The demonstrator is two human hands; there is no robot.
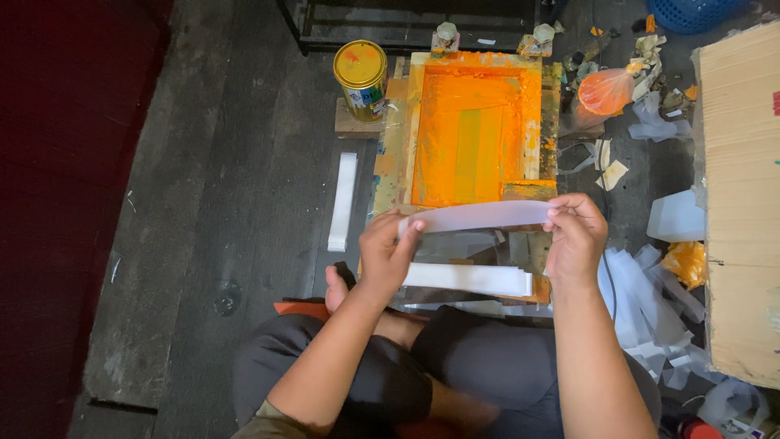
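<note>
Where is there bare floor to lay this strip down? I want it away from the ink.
Bare planks lie left of the white strip stack, below the paint can. It is crowded right of the orange screen frame: plastic scraps and a cardboard sheet. Both hands hold the strip.

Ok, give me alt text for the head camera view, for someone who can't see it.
A seated person's left hand and right hand hold a translucent white strip stretched between them over an orange-inked printing screen frame on a dark floor. A stack of white strips lies just below the hands, and a yellow-lidded paint can stands left of the frame.
</note>
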